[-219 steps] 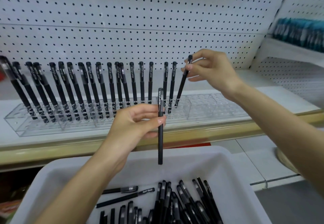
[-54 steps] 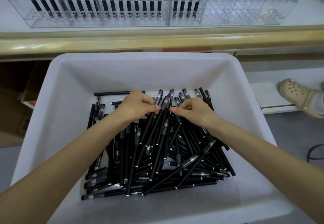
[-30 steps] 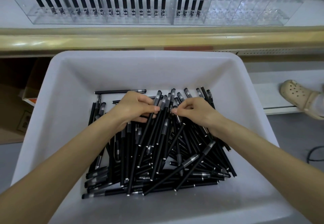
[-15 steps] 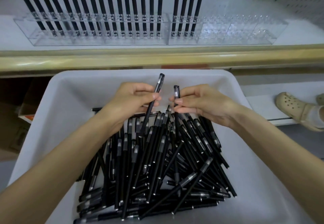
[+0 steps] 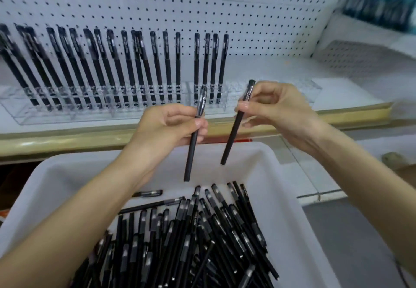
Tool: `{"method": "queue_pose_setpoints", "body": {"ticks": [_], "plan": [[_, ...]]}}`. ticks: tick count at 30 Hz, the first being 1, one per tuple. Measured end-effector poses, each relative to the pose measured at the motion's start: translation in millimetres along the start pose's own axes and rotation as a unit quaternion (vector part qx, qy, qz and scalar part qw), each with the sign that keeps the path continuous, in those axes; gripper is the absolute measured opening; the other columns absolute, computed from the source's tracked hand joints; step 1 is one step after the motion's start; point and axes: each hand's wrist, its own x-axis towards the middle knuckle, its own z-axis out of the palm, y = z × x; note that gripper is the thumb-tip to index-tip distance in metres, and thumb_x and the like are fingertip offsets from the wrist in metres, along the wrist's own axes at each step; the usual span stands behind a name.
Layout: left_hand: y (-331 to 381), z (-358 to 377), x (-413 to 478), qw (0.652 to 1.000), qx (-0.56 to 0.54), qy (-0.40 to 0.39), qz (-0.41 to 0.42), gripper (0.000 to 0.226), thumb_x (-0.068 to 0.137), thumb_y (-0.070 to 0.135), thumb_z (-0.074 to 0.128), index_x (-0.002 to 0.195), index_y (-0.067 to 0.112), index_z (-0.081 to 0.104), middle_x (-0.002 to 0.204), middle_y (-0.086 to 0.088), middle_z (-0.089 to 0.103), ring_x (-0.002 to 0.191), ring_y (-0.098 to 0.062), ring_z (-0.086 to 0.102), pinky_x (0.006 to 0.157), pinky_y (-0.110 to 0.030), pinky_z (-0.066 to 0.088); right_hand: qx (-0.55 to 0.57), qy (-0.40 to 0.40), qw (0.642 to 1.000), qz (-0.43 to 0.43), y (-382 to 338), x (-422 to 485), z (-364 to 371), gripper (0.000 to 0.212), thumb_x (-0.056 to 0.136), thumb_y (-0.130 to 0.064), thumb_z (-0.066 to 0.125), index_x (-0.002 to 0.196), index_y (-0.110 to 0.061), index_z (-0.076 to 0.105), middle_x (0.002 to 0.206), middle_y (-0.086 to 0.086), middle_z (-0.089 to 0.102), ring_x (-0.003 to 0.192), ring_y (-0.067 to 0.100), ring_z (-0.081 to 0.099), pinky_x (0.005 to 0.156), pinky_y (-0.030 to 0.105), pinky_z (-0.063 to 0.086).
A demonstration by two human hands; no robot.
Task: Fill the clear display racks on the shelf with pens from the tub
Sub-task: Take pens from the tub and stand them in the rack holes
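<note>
My left hand (image 5: 167,127) pinches a black pen (image 5: 191,152) near its cap, the pen hanging almost upright over the white tub (image 5: 286,209). A second black pen (image 5: 233,139) is pinched by my right hand (image 5: 279,112), tilted, cap up. Both hands hover in front of the shelf edge, above the tub's far wall. The tub holds a heap of several black pens (image 5: 191,238). On the shelf stand clear display racks (image 5: 72,113); the left rack is full of upright pens (image 5: 101,67), and the right rack (image 5: 292,89) has pens only at its left end.
A white pegboard (image 5: 247,17) backs the shelf. The shelf's tan front edge (image 5: 67,139) runs below the racks. Blurred teal goods (image 5: 380,6) sit on a shelf at the upper right. Grey floor (image 5: 351,231) lies right of the tub.
Both hands rose from the pen heap, each lifting one pen up toward the shelf. My view tilted up from the tub to the racks and pegboard.
</note>
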Motion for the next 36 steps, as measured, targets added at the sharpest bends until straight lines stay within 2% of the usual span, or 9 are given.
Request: {"method": "queue_pose_setpoints", "body": {"ticks": [2,7,10,13,18,21,24,31,36], "plan": [[6.5,3.1,7.1,1.000,-0.005,0.024,0.019,0.022,0.083,0.001,0.065,0.105,0.000,0.064,0.089,-0.010,0.073,0.080,-0.020,0.073,0.066,-0.021,0.057,-0.008,0.037,0.998,-0.045,-19.7,13.8,-16.4,0.025,0.063,-0.018,0.076,0.075,-0.007,0.058,0.074,0.008,0.071,0.068,0.021,0.067,0.063,0.029,0.058],[16.8,6.8,20.7,0.999,0.003,0.039,0.032,0.018,0.083,0.007,0.065,0.102,0.008,0.065,0.089,-0.006,0.073,0.080,-0.017,0.073,0.069,-0.022,0.057,-0.039,0.107,0.984,-0.138,-53.7,55.7,-49.8,0.020,0.073,-0.009,0.077,0.076,-0.008,0.058,0.076,0.012,0.071,0.075,0.025,0.070,0.069,0.033,0.058],[20.6,8.7,29.1,0.998,0.037,0.045,0.041,0.015,0.082,0.016,0.066,0.097,0.014,0.068,0.092,0.001,0.073,0.085,-0.012,0.072,0.072,-0.027,0.057,-0.047,0.123,0.980,-0.150,-56.9,80.4,-57.3,0.020,0.076,-0.005,0.077,0.075,-0.010,0.058,0.074,0.009,0.071,0.075,0.025,0.070,0.071,0.036,0.059],[23.3,8.7,36.5,0.997,0.042,0.054,0.045,0.015,0.081,0.016,0.067,0.096,0.017,0.068,0.094,0.003,0.072,0.085,-0.008,0.071,0.068,-0.022,0.058,-0.061,0.134,0.978,-0.148,-50.4,97.9,-56.8,0.018,0.076,-0.007,0.077,0.076,-0.007,0.059,0.080,0.016,0.070,0.073,0.024,0.069,0.070,0.033,0.058],[20.7,8.7,44.2,0.995,0.047,0.061,0.059,0.013,0.081,0.014,0.068,0.090,0.023,0.067,0.087,0.015,0.072,0.079,0.001,0.068,0.060,-0.012,0.052,-0.101,0.100,0.982,-0.127,-35.9,112.7,-49.4,0.026,0.076,-0.006,0.077,0.091,0.008,0.061,0.080,0.012,0.070,0.070,0.017,0.068,0.070,0.031,0.059],[12.7,8.2,47.3,0.996,0.052,0.062,0.042,0.018,0.079,0.015,0.071,0.096,0.020,0.069,0.095,0.006,0.073,0.087,-0.010,0.070,0.067,-0.020,0.057,-0.135,0.075,0.981,-0.118,-30.5,118.3,-45.4,0.020,0.074,-0.007,0.079,0.080,0.000,0.061,0.074,0.009,0.068,0.066,0.014,0.067,0.068,0.031,0.060],[7.9,9.0,48.6,0.996,0.058,0.054,0.033,0.021,0.079,0.010,0.072,0.099,0.014,0.071,0.093,0.001,0.073,0.082,-0.012,0.072,0.067,-0.021,0.058,-0.160,0.045,0.980,-0.105,-26.0,123.0,-40.0,0.022,0.073,-0.006,0.080,0.072,-0.009,0.058,0.064,0.002,0.067,0.061,0.011,0.066,0.065,0.026,0.058],[9.0,11.3,49.7,0.997,0.035,0.055,0.040,0.017,0.077,0.009,0.073,0.086,0.023,0.070,0.082,0.014,0.072,0.078,-0.004,0.070,0.066,-0.020,0.058,-0.187,0.001,0.980,-0.071,-11.9,129.6,-34.8,0.021,0.073,-0.010,0.080,0.072,-0.013,0.059,0.075,0.012,0.069,0.072,0.017,0.065,0.070,0.026,0.056],[9.5,12.4,47.8,0.997,0.033,0.054,0.044,0.019,0.077,0.009,0.073,0.081,0.026,0.069,0.080,0.017,0.072,0.079,-0.006,0.070,0.065,-0.020,0.057,-0.190,-0.005,0.979,-0.071,-11.1,131.5,-33.4,0.022,0.074,-0.009,0.079,0.072,-0.014,0.058,0.073,0.010,0.069,0.067,0.013,0.065,0.071,0.028,0.054]]}}
